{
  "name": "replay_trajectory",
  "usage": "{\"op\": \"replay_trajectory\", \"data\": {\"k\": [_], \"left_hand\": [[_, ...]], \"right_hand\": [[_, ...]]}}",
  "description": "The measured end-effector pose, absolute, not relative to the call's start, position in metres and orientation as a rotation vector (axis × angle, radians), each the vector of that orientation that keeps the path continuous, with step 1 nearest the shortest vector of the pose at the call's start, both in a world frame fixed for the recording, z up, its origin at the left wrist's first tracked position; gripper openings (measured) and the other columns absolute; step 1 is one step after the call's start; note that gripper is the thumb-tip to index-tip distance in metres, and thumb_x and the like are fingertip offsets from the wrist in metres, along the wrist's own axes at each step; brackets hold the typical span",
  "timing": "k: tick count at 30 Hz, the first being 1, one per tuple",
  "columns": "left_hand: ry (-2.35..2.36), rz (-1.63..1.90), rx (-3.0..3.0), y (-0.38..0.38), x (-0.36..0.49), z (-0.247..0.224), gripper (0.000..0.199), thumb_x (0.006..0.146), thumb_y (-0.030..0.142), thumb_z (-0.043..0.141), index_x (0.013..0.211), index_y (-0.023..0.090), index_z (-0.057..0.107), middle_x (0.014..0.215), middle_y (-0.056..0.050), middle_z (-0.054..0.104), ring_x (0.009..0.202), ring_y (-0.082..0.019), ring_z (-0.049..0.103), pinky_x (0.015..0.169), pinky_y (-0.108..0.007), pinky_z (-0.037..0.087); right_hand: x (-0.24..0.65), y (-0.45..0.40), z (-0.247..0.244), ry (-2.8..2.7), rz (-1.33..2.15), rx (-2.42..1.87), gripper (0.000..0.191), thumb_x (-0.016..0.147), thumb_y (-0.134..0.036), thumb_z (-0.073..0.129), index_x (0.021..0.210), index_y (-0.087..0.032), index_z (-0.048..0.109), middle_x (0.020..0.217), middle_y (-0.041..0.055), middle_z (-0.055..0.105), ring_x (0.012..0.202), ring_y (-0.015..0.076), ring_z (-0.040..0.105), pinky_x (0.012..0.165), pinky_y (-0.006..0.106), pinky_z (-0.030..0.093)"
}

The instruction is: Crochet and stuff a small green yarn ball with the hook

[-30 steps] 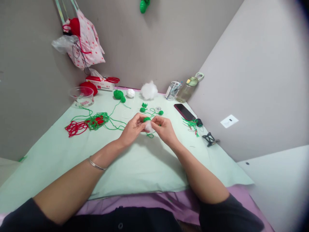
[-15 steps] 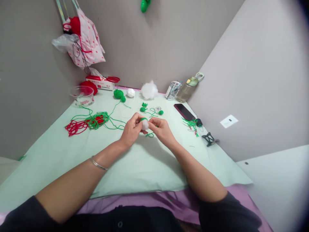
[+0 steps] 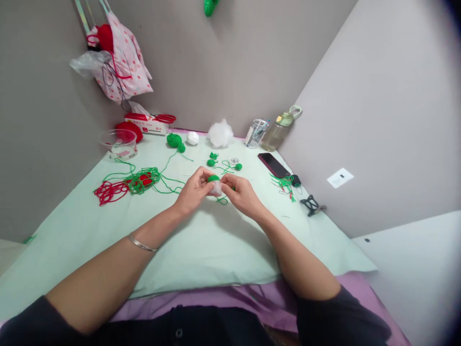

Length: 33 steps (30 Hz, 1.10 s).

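- Nearest, at six o'clock from the hands (twelve being away from the person), purple cloth [image 3: 212, 300] shows below the pale green cover of the worktop [image 3: 216, 250].
- At seven, a silver bracelet [image 3: 142, 243] circles the left wrist.
- At the centre, the left hand [image 3: 194, 192] has its fingers curled tight, grasping a small green knitted piece [image 3: 213, 178] held above the worktop, with white stuffing [image 3: 216, 188] on its near side.
- The right hand [image 3: 239, 193], just beside it at three, has thumb and fingers drawn together at the stuffing's edge; at this size I cannot tell whether they grip it or only press it.
- At three, further out, lie a black stand [image 3: 311, 205] and a bundle of green cords [image 3: 284, 183]; at nine, a tangle of green yarn [image 3: 144, 185] runs into red yarn [image 3: 110, 192].
- At two is a dark phone [image 3: 274, 165]; around twelve to half past one, two small green balls [image 3: 212, 163] lie apart.
- Towards the back: a clear tub [image 3: 124, 153] at ten, a green yarn ball [image 3: 174, 140] and white ball [image 3: 192, 138] at eleven, a fluffy wad [image 3: 220, 134] at twelve, and a pen cup [image 3: 254, 137] at one beside a bottle [image 3: 275, 137].
- Farthest, at eleven, a spotted bag [image 3: 126, 62] hangs by the wall.
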<state>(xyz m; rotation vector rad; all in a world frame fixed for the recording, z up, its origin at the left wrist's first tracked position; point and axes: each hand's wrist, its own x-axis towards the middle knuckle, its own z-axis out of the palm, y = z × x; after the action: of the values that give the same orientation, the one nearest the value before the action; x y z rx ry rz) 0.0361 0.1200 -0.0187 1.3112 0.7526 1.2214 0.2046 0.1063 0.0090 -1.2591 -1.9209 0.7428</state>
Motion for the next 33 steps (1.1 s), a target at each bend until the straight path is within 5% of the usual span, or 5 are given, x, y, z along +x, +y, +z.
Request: {"op": "replay_trajectory", "data": {"k": [5, 12, 21, 29, 33], "left_hand": [[0.814, 1.284, 1.333, 0.117, 0.038, -0.020, 0.015, 0.084, 0.028, 0.065, 0.084, 0.019, 0.053, 0.069, 0.005, 0.060, 0.054, -0.009, 0.060, 0.054, -0.022, 0.054], [0.795, 1.392, 1.328, 0.113, 0.043, -0.024, 0.016, 0.084, 0.028, 0.065, 0.091, 0.020, 0.053, 0.084, 0.003, 0.062, 0.069, -0.011, 0.063, 0.068, -0.026, 0.058], [0.747, 1.296, 1.305, 0.113, 0.042, -0.020, 0.024, 0.083, 0.032, 0.068, 0.098, 0.018, 0.056, 0.093, -0.002, 0.061, 0.087, -0.015, 0.063, 0.077, -0.029, 0.061], [0.789, 1.274, 1.275, 0.118, 0.039, -0.020, 0.023, 0.078, 0.029, 0.072, 0.088, 0.020, 0.053, 0.079, 0.003, 0.059, 0.075, -0.013, 0.062, 0.073, -0.030, 0.063], [0.827, 1.314, 1.240, 0.117, 0.041, -0.021, 0.018, 0.078, 0.027, 0.068, 0.085, 0.020, 0.053, 0.077, 0.004, 0.058, 0.072, -0.012, 0.060, 0.065, -0.026, 0.061]], "right_hand": [[0.195, 0.097, 0.012, -1.944, 0.799, -1.167, 0.019, 0.091, -0.028, 0.050, 0.073, -0.021, 0.051, 0.066, -0.0032, 0.059, 0.061, 0.0118, 0.045, 0.061, 0.026, 0.033], [0.195, 0.112, 0.004, -1.582, 1.160, -1.167, 0.029, 0.082, -0.045, 0.060, 0.067, -0.021, 0.053, 0.054, -0.0059, 0.047, 0.049, 0.0091, 0.034, 0.049, 0.025, 0.027], [0.200, 0.114, 0.001, -1.662, 0.839, -1.271, 0.024, 0.078, -0.039, 0.063, 0.065, -0.020, 0.055, 0.055, -0.0053, 0.043, 0.055, 0.0104, 0.034, 0.054, 0.026, 0.027], [0.198, 0.102, 0.005, -1.950, 0.627, -1.244, 0.017, 0.091, -0.031, 0.050, 0.078, -0.022, 0.054, 0.061, -0.0043, 0.049, 0.059, 0.0131, 0.041, 0.062, 0.027, 0.033], [0.192, 0.099, 0.005, -1.862, 0.805, -1.195, 0.020, 0.090, -0.035, 0.053, 0.075, -0.022, 0.052, 0.060, -0.0049, 0.050, 0.058, 0.0120, 0.041, 0.058, 0.026, 0.032]]}}
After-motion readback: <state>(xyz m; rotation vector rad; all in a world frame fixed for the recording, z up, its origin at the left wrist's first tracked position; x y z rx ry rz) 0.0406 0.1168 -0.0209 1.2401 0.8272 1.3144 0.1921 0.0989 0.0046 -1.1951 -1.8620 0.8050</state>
